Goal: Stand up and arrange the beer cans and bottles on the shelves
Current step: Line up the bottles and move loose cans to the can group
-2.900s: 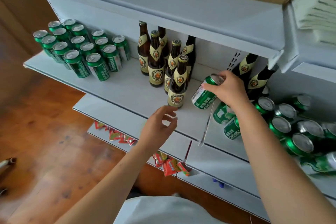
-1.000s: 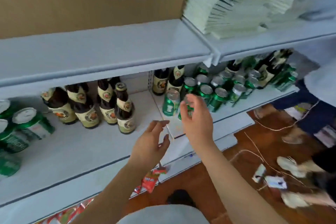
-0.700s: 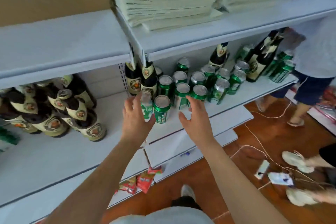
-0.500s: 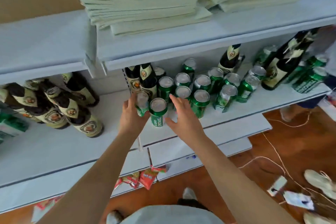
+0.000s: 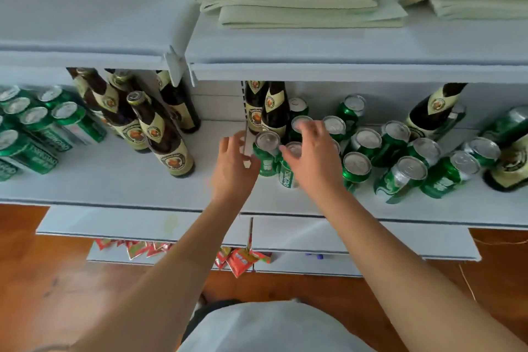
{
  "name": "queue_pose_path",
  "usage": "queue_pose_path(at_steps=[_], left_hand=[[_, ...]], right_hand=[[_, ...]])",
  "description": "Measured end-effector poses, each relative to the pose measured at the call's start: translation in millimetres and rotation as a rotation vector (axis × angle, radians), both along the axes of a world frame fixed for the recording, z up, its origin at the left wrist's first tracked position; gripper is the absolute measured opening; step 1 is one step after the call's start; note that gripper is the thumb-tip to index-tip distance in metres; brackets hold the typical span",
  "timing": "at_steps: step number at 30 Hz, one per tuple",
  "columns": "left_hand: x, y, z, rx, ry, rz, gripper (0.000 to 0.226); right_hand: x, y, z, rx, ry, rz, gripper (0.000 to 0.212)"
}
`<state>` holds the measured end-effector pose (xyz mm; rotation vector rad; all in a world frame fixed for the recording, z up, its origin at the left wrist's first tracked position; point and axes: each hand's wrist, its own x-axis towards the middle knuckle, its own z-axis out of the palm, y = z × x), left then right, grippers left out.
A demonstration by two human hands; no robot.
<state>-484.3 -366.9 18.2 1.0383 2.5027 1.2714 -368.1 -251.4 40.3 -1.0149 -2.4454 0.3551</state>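
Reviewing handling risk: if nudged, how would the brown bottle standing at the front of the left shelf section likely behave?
The brown bottle is tall and narrow, so probably apt to tip. It looks like glass, so likely fragile and fairly heavy. It stands apart from the left hand, nearer the shelf front.

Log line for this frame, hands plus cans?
left hand: open beside can | right hand: open over can | cans: upright

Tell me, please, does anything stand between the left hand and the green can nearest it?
Nothing visible does: the left hand sits right beside the green can, fingers spread, with only a thin shelf divider edge behind it.
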Motion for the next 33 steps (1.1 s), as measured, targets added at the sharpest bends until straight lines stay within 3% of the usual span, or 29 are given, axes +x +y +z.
queue_pose_path(at_steps=[3,5,7,11,13,16,23,33], left_hand=[[-15,-26,11,0.128,0.338,0.321,0.037],[-30,-43,16,0.197,0.308,0.556,0.04],[-49,-54,20,0.23,0.182,0.671,0.047],[-91,-64,8,0.061,-0.06,0.622,0.073],[-105,-66,1,-0.021,-0.13,0.545,0.072],[-118,-72,1,0.024,-0.232,0.413,0.063],[-134,-86,-10,-0.088,-0.229,0.281,0.06],[-143,-91,-12,-0.149,-0.243,0.233,0.058]], right_hand=[[-36,20,21,0.017,0.101,0.0,0.067],[-64,34,30,-0.02,0.041,-0.03,0.07],[-86,44,35,-0.057,-0.005,-0.074,0.06],[-107,44,40,-0.084,-0.015,-0.05,0.047],[-113,30,43,-0.056,-0.054,-0.022,0.049],[-123,2,50,-0.02,-0.145,-0.005,0.047],[-190,-33,44,-0.12,-0.098,0.117,0.056],[-233,-46,48,-0.348,0.014,0.199,0.044]])
